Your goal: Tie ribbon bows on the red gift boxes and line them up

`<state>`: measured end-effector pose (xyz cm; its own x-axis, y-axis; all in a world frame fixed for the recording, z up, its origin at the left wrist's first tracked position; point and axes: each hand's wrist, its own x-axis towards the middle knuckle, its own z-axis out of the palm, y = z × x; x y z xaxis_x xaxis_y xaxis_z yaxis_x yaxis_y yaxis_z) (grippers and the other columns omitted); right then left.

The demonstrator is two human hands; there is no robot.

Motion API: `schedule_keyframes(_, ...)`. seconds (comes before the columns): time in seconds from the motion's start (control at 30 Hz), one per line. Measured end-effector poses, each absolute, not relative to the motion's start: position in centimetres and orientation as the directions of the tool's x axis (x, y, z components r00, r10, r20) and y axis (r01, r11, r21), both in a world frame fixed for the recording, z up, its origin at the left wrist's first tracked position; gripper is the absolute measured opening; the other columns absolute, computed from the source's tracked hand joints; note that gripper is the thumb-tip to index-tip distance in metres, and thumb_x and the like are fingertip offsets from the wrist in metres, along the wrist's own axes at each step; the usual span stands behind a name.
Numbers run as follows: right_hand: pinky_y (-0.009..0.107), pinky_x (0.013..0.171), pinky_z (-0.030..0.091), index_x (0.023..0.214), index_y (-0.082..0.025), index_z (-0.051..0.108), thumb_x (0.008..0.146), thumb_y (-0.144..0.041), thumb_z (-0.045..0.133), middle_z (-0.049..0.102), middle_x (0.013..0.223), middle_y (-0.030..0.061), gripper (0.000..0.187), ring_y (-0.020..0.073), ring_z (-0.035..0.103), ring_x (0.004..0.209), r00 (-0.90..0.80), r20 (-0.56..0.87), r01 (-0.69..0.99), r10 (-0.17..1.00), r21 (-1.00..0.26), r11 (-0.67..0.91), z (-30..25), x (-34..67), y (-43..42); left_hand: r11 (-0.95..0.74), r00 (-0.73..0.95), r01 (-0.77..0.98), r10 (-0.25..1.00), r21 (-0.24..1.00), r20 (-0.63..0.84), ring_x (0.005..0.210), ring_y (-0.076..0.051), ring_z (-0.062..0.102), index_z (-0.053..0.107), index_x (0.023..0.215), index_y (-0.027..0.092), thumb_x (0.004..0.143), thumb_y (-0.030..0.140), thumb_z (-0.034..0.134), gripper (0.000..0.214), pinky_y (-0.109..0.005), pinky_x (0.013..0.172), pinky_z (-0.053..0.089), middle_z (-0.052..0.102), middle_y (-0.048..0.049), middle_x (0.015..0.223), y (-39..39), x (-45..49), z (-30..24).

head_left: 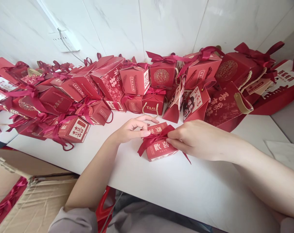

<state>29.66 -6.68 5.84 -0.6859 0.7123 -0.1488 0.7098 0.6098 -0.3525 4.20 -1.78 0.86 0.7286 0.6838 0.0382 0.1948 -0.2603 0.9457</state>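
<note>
A small red gift box (161, 149) with white Chinese characters lies flat on the white table in front of me. Across its top runs a dark red satin ribbon (153, 139) tied in a bow, its tails hanging over the sides. My right hand (183, 136) pinches the bow's right side between thumb and curled fingers. At the box's left edge is my left hand (137, 127), fingers apart and stretched toward the far side. Its thumb touches the box beside the ribbon; the exact contact of the fingertips is partly hidden.
Several finished-looking red boxes with bows and rope handles (134, 77) are stacked along the tiled wall. A single box (75, 129) stands nearer on the left. An open cardboard carton (44, 200) sits at lower left. White paper (281, 150) lies at right on the table (197, 194).
</note>
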Motion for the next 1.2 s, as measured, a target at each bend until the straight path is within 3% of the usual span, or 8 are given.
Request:
schedule_keyframes(0.17,0.028,0.053,0.023,0.057,-0.019,0.045,0.095,-0.027,0.042,0.041,0.05,-0.0029,0.039,0.0112,0.033,0.046,-0.687,-0.162,0.71,0.708,-0.357,0.607,5.8,29.6,-6.5,-0.227,0.72,0.201,0.694,0.953,0.014,0.129,-0.032,0.051,0.059,0.059,0.016,0.086,0.034,0.066,0.033,-0.048,0.109,0.041,0.06,-0.011,0.131,-1.8,4.4,1.0)
schedule_keyframes(0.33,0.027,0.052,0.023,0.06,-0.019,0.051,0.091,-0.021,0.048,0.047,0.051,-0.0028,0.031,0.0104,0.034,0.046,-0.724,-0.15,0.677,0.673,-0.339,0.653,5.4,29.6,-6.2,-0.167,0.703,0.203,0.711,0.965,-0.025,0.127,-0.033,0.053,0.059,0.058,0.015,0.084,0.034,0.067,0.034,-0.049,0.106,0.042,0.061,-0.0116,0.131,-1.8,4.7,1.1)
schedule_keyframes(0.63,0.031,0.048,0.015,0.069,-0.018,0.059,0.077,0.001,0.057,0.063,0.064,0.0025,0.022,0.0161,0.052,0.05,-0.83,-0.012,0.554,0.558,0.1,0.826,5.3,29.0,-8.3,-0.05,0.687,0.176,0.722,0.983,-0.087,0.127,-0.033,0.054,0.055,0.058,0.014,0.085,0.034,0.067,0.036,-0.047,0.104,0.043,0.059,-0.0106,0.135,-1.9,4.7,0.7)
schedule_keyframes(0.8,0.033,0.047,0.017,0.066,-0.018,0.062,0.075,0.002,0.06,0.064,0.065,0.0039,0.022,0.0197,0.058,0.053,-0.797,-0.027,0.589,0.604,0.187,0.786,4.9,28.7,-8.7,-0.076,0.693,0.211,0.715,0.975,-0.094,0.13,-0.033,0.051,0.058,0.057,0.014,0.085,0.032,0.067,0.034,-0.044,0.106,0.041,0.059,-0.0098,0.138,-1.9,4.8,1.0)
schedule_keyframes(0.9,0.033,0.048,0.018,0.067,-0.019,0.063,0.075,0.004,0.058,0.065,0.067,0.0034,0.025,0.0199,0.058,0.054,-0.746,-0.128,0.638,0.654,0.144,0.756,5.1,28.9,-8.7,-0.078,0.71,0.197,0.699,0.977,-0.088,0.132,-0.033,0.051,0.058,0.057,0.014,0.085,0.03,0.067,0.033,-0.044,0.105,0.042,0.058,-0.0091,0.14,-1.9,4.8,0.7)
schedule_keyframes(1.0,0.032,0.05,0.022,0.07,-0.021,0.062,0.078,0.001,0.057,0.065,0.067,0.0014,0.024,0.0191,0.058,0.056,-0.712,-0.213,0.686,0.669,-0.006,0.728,5.8,29.9,-8.8,-0.062,0.721,0.157,0.689,0.986,-0.071,0.13,-0.032,0.053,0.056,0.058,0.014,0.084,0.03,0.068,0.033,-0.044,0.104,0.042,0.06,-0.01,0.138,-1.8,4.8,0.2)
schedule_keyframes(1.1,0.03,0.051,0.027,0.074,-0.022,0.061,0.087,-0.028,0.063,0.063,0.066,0.0009,0.015,0.019,0.056,0.057,-0.725,-0.24,0.688,0.645,-0.223,0.69,6.5,31.6,-8.8,-0.055,0.737,0.139,0.673,0.989,-0.066,0.127,-0.032,0.055,0.058,0.059,0.014,0.084,0.032,0.069,0.033,-0.044,0.102,0.043,0.061,-0.0115,0.135,-1.6,4.7,-0.1)
schedule_keyframes(1.2,0.03,0.05,0.027,0.074,-0.023,0.06,0.096,-0.054,0.048,0.058,0.061,0.0012,0.04,0.0173,0.05,0.051,-0.709,-0.248,0.703,0.66,-0.325,0.633,6.7,32.7,-8.4,-0.086,0.759,0.133,0.65,0.987,-0.045,0.123,-0.032,0.057,0.062,0.061,0.014,0.084,0.035,0.069,0.032,-0.045,0.101,0.044,0.061,-0.0128,0.133,-1.5,4.6,-0.2)
